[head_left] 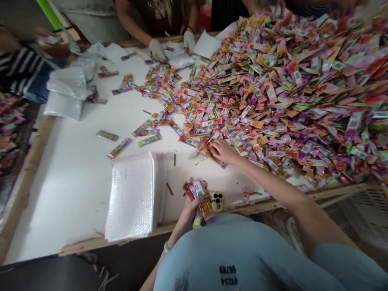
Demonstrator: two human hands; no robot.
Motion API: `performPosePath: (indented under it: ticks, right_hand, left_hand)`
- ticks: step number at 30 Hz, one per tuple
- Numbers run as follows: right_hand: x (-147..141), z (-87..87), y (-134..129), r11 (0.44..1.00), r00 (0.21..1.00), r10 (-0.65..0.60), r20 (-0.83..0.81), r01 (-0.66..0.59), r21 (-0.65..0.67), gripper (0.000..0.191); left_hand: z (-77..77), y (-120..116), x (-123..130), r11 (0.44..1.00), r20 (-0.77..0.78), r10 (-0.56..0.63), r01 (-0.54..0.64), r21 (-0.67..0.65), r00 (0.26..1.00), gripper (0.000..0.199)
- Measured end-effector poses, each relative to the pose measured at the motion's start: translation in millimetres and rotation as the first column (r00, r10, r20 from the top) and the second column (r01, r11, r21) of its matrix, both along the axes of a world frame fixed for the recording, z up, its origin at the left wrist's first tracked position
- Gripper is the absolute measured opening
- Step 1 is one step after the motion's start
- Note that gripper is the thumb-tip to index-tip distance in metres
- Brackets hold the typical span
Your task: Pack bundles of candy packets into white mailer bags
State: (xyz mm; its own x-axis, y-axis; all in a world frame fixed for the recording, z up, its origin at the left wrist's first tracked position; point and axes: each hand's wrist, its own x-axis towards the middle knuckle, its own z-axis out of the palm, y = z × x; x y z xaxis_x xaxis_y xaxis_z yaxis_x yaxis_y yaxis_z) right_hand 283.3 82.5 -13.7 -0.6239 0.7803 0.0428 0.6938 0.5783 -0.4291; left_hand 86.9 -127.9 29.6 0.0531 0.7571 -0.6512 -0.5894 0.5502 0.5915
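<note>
My left hand [190, 205] is closed around a bundle of small printed packets [199, 189], held near my body at the table's front edge. The packets are slim, shiny sachets in pink, purple, yellow and green, some showing a barcode. My right hand [224, 152] reaches to the near edge of a large heap of the same packets [266, 93]. Its fingers are bent down and closed on a packet there, partly hidden and blurred. Close to my left hand lies a phone [217, 201] with a pale yellow case.
A stack of silvery bubble mailers [130, 198] lies left of my left hand. Loose packets [150, 140] and brown sticks [169, 188] dot the white table [75, 173], which has a wooden rim [27, 190]. Across it, a co-worker's gloved hands [157, 50] handle a silver pouch [181, 60].
</note>
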Motion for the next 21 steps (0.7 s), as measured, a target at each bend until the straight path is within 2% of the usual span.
performPosePath:
  ticks: [2, 3, 5, 6, 7, 8, 9, 10, 11, 12, 13, 14, 15, 17, 20, 21]
  right_hand:
    - [-6.2, 3.8, 3.9, 0.991, 0.989, -0.03, -0.142, 0.011, -0.131, 0.022]
    - [2.2, 7.1, 4.1, 0.981, 0.981, -0.028, -0.194, -0.011, -0.195, 0.024]
    - [40.3, 16.9, 5.3, 0.972, 0.968, -0.057, -0.246, -0.003, -0.237, 0.04]
    - [67.1, 23.0, 7.1, 0.978, 0.965, -0.117, -0.234, 0.071, -0.198, 0.047]
    - [96.4, 29.2, 9.7, 0.971, 0.954, -0.228, -0.196, 0.209, -0.114, 0.051]
    - [126.1, 34.8, 12.8, 0.924, 0.915, -0.38, -0.136, 0.383, 0.0, 0.055]
    - [153.7, 39.0, 16.3, 0.827, 0.835, -0.545, -0.071, 0.549, 0.122, 0.06]
    - [177.3, 40.8, 19.8, 0.699, 0.72, -0.694, -0.012, 0.677, 0.23, 0.066]
    - [194.9, 39.9, 23.2, 0.575, 0.594, -0.804, 0.036, 0.76, 0.304, 0.072]
    - [205.2, 36.2, 26.3, 0.477, 0.484, -0.872, 0.071, 0.811, 0.338, 0.076]
    - [207.3, 30.1, 29.0, 0.417, 0.412, -0.907, 0.089, 0.844, 0.337, 0.077]
    - [201.2, 22.5, 30.9, 0.394, 0.385, -0.918, 0.093, 0.866, 0.309, 0.076]
    - [187.4, 14.5, 31.8, 0.4, 0.393, -0.916, 0.083, 0.877, 0.266, 0.075]
    - [142.7, 1.4, 29.3, 0.464, 0.464, -0.885, 0.046, 0.868, 0.176, 0.073]
    - [64.5, -3.1, 16.4, 0.602, 0.601, -0.799, 0.029, 0.798, 0.043, 0.074]
    - [44.7, -0.7, 10.7, 0.672, 0.672, -0.741, 0.0, 0.74, -0.028, 0.073]
  left_hand:
    - [3.4, -0.6, -5.0, 1.0, 0.008, 0.018, -0.018, 0.005, 1.0, 0.061]
    - [3.9, -1.8, -8.7, 1.0, 0.006, 0.029, -0.029, 0.006, 1.0, 0.063]
    - [2.8, -4.7, -16.4, 0.999, -0.012, 0.052, -0.052, -0.005, 0.999, 0.066]
    - [1.3, -5.5, -19.5, 0.998, -0.024, 0.059, -0.06, -0.016, 0.998, 0.066]
    - [-0.5, -5.5, -21.9, 0.998, -0.033, 0.062, -0.063, -0.029, 0.997, 0.066]
    - [-2.7, -4.5, -23.1, 0.997, -0.04, 0.061, -0.063, -0.042, 0.997, 0.065]
    - [-5.0, -2.4, -23.3, 0.997, -0.042, 0.054, -0.056, -0.049, 0.998, 0.064]
    - [-7.4, 0.5, -22.4, 0.998, -0.04, 0.044, -0.046, -0.049, 0.998, 0.064]
    - [-9.9, 4.1, -20.6, 0.998, -0.038, 0.035, -0.037, -0.044, 0.999, 0.063]
    - [-12.3, 7.9, -18.1, 0.999, -0.034, 0.021, -0.023, -0.038, 0.999, 0.063]
    - [-14.8, 11.7, -15.2, 0.999, -0.03, 0.003, -0.004, -0.033, 1.0, 0.062]
    - [-17.1, 15.2, -12.2, 1.0, -0.027, -0.011, 0.01, -0.026, 1.0, 0.061]
    - [-19.2, 18.3, -9.3, 1.0, -0.024, -0.018, 0.018, -0.017, 1.0, 0.06]
    - [-22.2, 23.0, -4.9, 1.0, -0.025, -0.019, 0.019, 0.008, 1.0, 0.06]
    - [-21.2, 25.3, -3.0, 0.999, -0.04, -0.026, 0.027, 0.025, 0.999, 0.06]
    - [-19.3, 24.6, -3.9, 0.999, -0.046, -0.042, 0.043, 0.022, 0.998, 0.059]
